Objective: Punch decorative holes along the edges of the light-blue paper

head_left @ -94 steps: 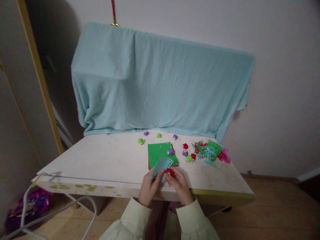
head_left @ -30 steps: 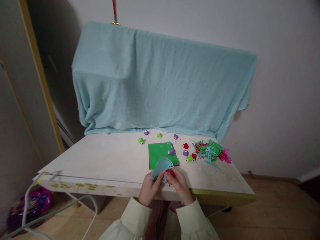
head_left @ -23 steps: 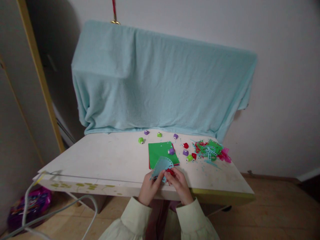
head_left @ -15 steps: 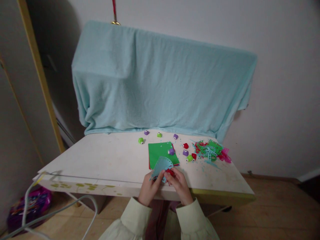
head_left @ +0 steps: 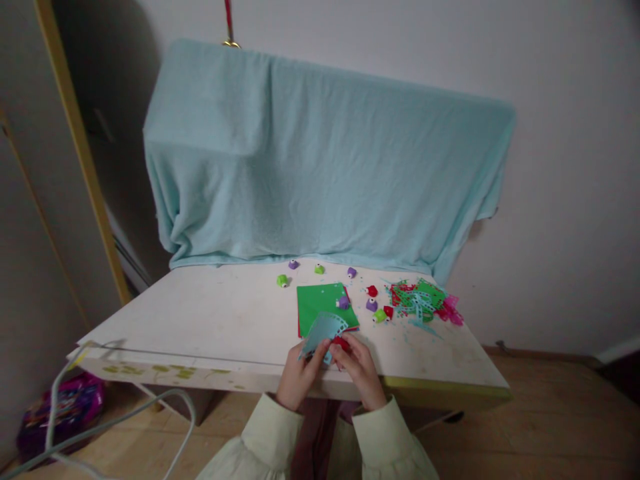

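Note:
At the near edge of the white table (head_left: 210,320), my left hand (head_left: 299,375) pinches a light blue paper sheet (head_left: 323,331) with a punched border. My right hand (head_left: 359,372) is closed around a small red paper punch (head_left: 342,343) set against the sheet's edge. Just beyond lies a stack of green paper over red paper (head_left: 321,303) with a purple punch (head_left: 343,303) on it.
Small green, purple and red punches (head_left: 283,281) are scattered across the table's far side. A heap of punched paper scraps (head_left: 419,299) lies at the right. A light blue cloth (head_left: 320,160) drapes something behind the table. White cables (head_left: 115,413) hang at the lower left.
The blue sheet has turned slightly in my left hand against the red punch; both hands stay in the same place at the table's edge.

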Tool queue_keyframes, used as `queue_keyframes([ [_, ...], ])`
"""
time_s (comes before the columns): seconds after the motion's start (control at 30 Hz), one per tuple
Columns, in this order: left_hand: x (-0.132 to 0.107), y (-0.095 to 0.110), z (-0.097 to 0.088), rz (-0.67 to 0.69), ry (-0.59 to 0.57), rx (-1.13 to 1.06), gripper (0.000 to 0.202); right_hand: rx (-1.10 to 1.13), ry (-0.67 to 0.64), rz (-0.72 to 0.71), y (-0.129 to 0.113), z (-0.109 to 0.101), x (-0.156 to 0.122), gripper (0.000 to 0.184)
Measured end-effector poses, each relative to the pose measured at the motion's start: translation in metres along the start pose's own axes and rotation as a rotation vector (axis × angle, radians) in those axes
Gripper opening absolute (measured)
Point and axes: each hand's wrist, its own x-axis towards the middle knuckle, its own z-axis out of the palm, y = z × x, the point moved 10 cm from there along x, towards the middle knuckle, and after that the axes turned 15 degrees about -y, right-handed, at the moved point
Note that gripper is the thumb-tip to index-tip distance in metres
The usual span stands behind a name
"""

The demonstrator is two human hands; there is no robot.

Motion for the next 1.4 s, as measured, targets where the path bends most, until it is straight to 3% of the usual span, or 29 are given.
queue_keyframes([
  [0.23, 0.001, -0.002, -0.003, -0.024, 0.034, -0.011, 0.028, 0.01, 0.035, -0.063, -0.003, -0.004, -0.002, 0.028],
  [0.67, 0.0, 0.0, -0.004, 0.021, 0.037, 0.029, 0.027, -0.029, -0.02, -0.025, -0.005, 0.007, 0.0, 0.03],
  [0.83, 0.002, 0.005, 0.0, 0.062, -0.009, 0.03, 0.025, -0.021, -0.038, -0.053, -0.009, 0.009, 0.001, 0.028],
  [1.13, 0.001, -0.004, 0.004, -0.005, -0.057, -0.014, 0.03, -0.012, -0.045, -0.08, -0.02, 0.01, -0.001, 0.024],
  [1.4, 0.002, -0.005, 0.002, -0.02, -0.031, -0.077, 0.027, 0.009, -0.039, -0.049, -0.005, 0.006, 0.0, 0.028],
])
